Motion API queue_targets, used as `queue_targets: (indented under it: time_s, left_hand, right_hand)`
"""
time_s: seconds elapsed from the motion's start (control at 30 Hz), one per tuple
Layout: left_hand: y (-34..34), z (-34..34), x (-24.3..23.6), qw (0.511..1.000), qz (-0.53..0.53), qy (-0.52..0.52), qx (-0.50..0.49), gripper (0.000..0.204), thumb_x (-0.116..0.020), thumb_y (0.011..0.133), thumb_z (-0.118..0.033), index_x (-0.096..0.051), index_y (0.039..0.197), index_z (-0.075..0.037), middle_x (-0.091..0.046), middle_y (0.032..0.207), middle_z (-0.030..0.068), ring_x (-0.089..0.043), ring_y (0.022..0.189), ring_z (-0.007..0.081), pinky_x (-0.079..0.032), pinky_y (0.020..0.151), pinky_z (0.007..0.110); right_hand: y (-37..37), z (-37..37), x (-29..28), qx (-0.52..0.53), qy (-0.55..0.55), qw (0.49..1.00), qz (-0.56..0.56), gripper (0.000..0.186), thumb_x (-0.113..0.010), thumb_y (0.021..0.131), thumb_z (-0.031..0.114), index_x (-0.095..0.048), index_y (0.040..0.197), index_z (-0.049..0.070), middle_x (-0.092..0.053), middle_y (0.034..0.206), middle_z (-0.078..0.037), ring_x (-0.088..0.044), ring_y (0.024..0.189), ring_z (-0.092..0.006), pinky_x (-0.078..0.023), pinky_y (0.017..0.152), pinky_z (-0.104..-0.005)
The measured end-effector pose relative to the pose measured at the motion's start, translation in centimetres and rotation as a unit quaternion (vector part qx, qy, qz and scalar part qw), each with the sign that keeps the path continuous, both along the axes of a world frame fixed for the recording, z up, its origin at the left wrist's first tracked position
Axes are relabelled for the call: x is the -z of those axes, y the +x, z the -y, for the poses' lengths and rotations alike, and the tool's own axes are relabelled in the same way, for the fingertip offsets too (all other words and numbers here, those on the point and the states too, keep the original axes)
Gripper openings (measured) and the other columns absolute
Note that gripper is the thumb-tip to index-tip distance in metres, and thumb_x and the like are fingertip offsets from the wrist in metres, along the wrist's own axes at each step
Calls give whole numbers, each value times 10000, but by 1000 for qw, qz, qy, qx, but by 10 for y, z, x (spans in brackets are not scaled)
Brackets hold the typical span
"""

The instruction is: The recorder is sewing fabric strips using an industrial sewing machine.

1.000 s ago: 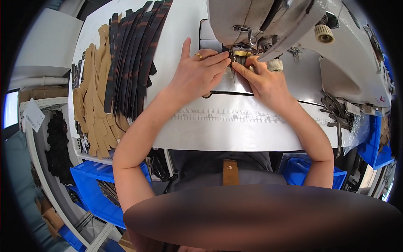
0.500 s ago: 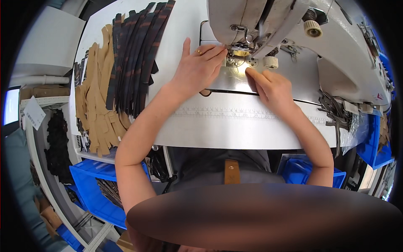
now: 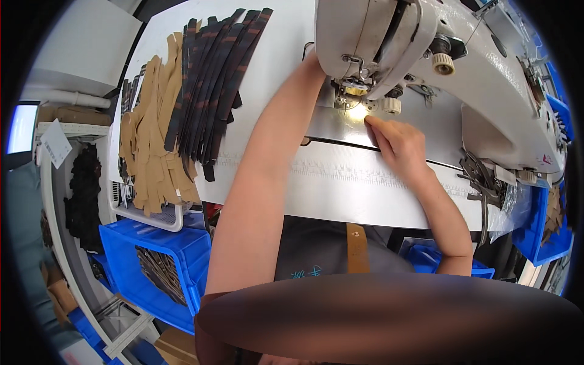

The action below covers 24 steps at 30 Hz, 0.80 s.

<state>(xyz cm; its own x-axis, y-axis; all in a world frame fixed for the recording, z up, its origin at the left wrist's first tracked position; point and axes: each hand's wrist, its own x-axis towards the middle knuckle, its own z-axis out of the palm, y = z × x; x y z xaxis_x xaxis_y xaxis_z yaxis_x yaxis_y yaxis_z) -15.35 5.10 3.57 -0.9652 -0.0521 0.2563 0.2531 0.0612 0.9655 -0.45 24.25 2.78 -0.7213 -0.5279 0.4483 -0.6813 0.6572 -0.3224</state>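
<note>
A white sewing machine [image 3: 356, 36] stands over a shiny metal bed plate [image 3: 334, 129], its lamp lighting the needle area [image 3: 350, 102]. My left forearm [image 3: 258, 170] reaches up past the left side of the machine head, which hides my left hand and its fingers. Just to the right of the lit spot, my right hand [image 3: 403, 146] rests low over the plate. Its fingers are curled together, with the index fingertip foremost; whatever they may hold is too small or too hidden to make out.
Left on the white table lie dark striped strips [image 3: 222, 79] and tan strips [image 3: 155, 134]. A blue bin [image 3: 198, 261] with dark strips stands below. Dark straps [image 3: 480, 176] lie at the right, near another blue bin [image 3: 538, 213]. A printed ruler crosses the table front.
My left hand has left the needle area and gone up behind the machine head. My right hand stays beside the lit plate. The whole view has shifted slightly.
</note>
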Motion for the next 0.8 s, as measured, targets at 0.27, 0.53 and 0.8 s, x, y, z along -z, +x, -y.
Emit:
queue_targets:
  time_s: [0.27, 0.53, 0.8]
  left_hand:
    - [10, 115, -21, 890, 17, 455, 32, 272, -592, 914, -112, -566, 1176, -40, -661, 1074, 105, -615, 984, 225, -447, 904, 340]
    - [245, 147, 18, 706, 55, 614, 347, 241, -534, 964, -309, -545, 1031, -78, -393, 580, -28, -374, 477, 113, -405, 709, 303]
    - [300, 159, 43, 689, 58, 625, 361, 225, -516, 974, -293, -462, 906, -85, -384, 568, -27, -373, 475, 103, -355, 671, 288]
  right_hand:
    - [-4, 0, 3, -30, -75, 997, 5, 98, -650, 852, 76, -689, 938, 52, -629, 705, -107, -598, 589, -285, -463, 534, -372]
    - [-2, 3, 5, 59, -343, 857, 379, 127, -579, 938, 102, -686, 938, 34, -624, 678, -19, -556, 569, -78, -429, 504, -224]
    - [-43, 44, -8, 97, -414, 760, 491, 142, -631, 927, 174, -613, 894, 36, -618, 747, -24, -547, 567, -66, -416, 503, -188]
